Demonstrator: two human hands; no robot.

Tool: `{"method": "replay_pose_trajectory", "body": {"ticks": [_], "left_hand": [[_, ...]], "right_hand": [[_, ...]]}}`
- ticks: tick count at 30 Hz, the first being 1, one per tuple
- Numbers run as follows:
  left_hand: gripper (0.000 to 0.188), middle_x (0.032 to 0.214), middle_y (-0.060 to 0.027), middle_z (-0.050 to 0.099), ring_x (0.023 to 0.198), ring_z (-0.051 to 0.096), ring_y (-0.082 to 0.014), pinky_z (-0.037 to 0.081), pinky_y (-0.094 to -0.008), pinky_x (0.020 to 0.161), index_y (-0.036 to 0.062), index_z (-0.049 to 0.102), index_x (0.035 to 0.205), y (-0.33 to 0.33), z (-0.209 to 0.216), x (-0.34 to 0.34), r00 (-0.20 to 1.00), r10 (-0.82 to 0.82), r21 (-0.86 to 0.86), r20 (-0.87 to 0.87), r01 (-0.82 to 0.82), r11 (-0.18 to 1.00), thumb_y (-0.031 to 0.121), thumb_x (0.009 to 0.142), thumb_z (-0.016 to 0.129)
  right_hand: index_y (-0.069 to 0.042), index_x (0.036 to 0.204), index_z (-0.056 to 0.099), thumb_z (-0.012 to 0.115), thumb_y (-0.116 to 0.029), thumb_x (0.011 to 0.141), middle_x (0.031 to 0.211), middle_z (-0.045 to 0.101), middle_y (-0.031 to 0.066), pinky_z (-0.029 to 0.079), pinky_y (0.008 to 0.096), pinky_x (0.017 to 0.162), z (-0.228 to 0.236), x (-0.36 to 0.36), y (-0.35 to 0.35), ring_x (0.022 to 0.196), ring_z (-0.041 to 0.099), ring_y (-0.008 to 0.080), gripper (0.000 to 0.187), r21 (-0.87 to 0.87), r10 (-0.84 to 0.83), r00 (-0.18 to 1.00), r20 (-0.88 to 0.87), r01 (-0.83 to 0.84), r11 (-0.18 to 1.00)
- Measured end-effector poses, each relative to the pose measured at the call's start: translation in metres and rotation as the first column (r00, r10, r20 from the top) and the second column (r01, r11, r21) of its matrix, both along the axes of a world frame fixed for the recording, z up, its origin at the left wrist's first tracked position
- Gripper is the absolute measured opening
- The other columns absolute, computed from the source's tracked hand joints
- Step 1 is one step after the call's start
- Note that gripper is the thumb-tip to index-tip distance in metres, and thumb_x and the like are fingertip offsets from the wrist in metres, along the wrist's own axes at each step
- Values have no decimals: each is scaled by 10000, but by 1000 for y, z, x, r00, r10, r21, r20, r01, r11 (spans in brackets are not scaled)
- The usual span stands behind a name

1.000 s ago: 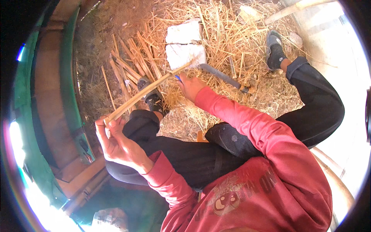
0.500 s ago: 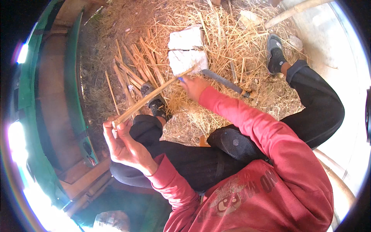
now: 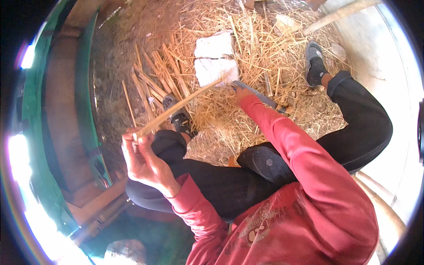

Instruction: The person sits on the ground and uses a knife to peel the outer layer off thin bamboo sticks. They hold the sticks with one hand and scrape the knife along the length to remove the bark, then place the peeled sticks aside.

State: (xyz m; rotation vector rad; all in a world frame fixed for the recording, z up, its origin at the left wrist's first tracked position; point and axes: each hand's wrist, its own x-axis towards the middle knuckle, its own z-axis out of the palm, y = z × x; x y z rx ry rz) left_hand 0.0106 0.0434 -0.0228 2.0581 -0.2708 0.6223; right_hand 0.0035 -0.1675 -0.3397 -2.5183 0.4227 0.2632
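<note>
My left hand (image 3: 143, 154) is closed on the near end of a long, narrow bamboo strip (image 3: 176, 107), gripped between thumb and fingers. The strip slants away to the right, its far tip over the nearer of two white stone blocks (image 3: 215, 70). My right hand (image 3: 242, 93) is off the strip, beside the block and over the far end of a long dark-bladed knife (image 3: 265, 99). A small blue spot shows at its fingers. That hand's fingers are small and partly hidden, so whether they grip the blade cannot be made out.
Split bamboo pieces (image 3: 152, 81) lie in a heap left of the blocks. Straw and shavings (image 3: 265, 48) cover the ground. My shoes (image 3: 314, 55) stand on either side. A green-edged wooden frame (image 3: 86, 110) rises at the left, and a pale wall (image 3: 375, 70) at the right.
My right hand has left the bamboo strip and moved right, to the knife's far end. The left hand keeps hold of the strip, shifted very slightly right.
</note>
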Motion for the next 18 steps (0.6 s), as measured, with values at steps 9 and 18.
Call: {"method": "replay_pose_trajectory", "body": {"ticks": [9,18], "left_hand": [[266,1030,-116,671,868,662,-163,589,-306,726,-11,605,1228,3,-7,8,999,45,-43,7,-44,998,98,996,535],[219,990,-86,683,884,653,-133,577,-303,776,-18,628,1146,0,3,10,998,45,-58,-52,-48,997,99,1008,505]], "right_hand": [[-35,1084,465,495,-187,976,786,644,240,506,523,639,91,-2,38,731,647,428,188,458,-276,951,139,186,869],[-92,1094,462,492,-262,988,614,605,235,477,555,527,182,-15,77,566,606,455,203,321,-135,971,199,66,945]]}}
